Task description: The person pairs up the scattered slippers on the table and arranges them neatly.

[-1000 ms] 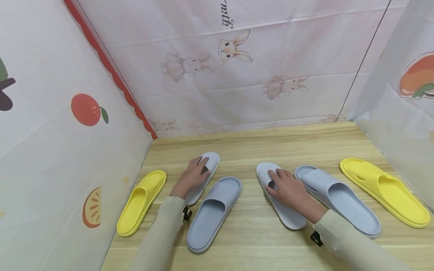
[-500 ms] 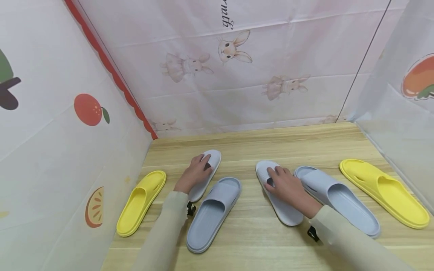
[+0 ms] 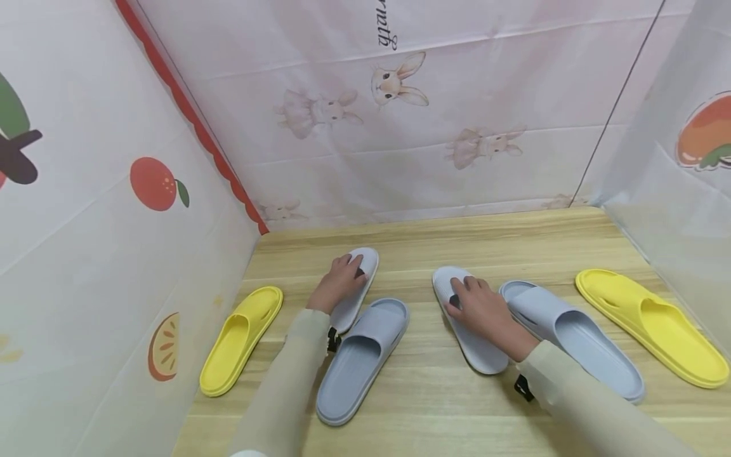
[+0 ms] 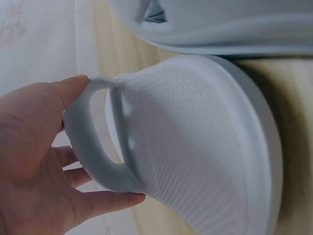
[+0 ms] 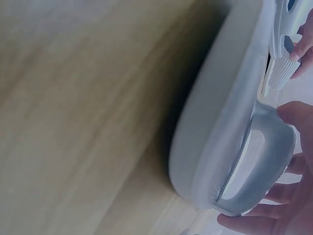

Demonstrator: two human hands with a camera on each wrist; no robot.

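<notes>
In the head view my left hand [image 3: 337,284] grips a pale grey slipper [image 3: 345,315] over its strap. The left wrist view shows the thumb at one end of that strap [image 4: 85,139] and a finger at the other. My right hand [image 3: 481,310] holds a second pale grey slipper [image 3: 484,357] the same way, its strap [image 5: 274,152] spanned by thumb and fingers. Both held slippers point toward the back wall. Just right of the left one lies a darker grey slipper [image 3: 349,374]; another darker grey slipper [image 3: 596,352] lies beyond my right hand and forearm.
A yellow slipper [image 3: 237,346] lies at the far left and its mate, another yellow slipper [image 3: 657,327], at the far right. All sit on a wood-grain floor [image 3: 411,406], bounded by a rabbit-print back wall [image 3: 411,165] and side walls.
Both held pale grey slippers have shifted forward, toward the back wall, and the left one also slightly right. The darker grey and yellow slippers have stayed in place.
</notes>
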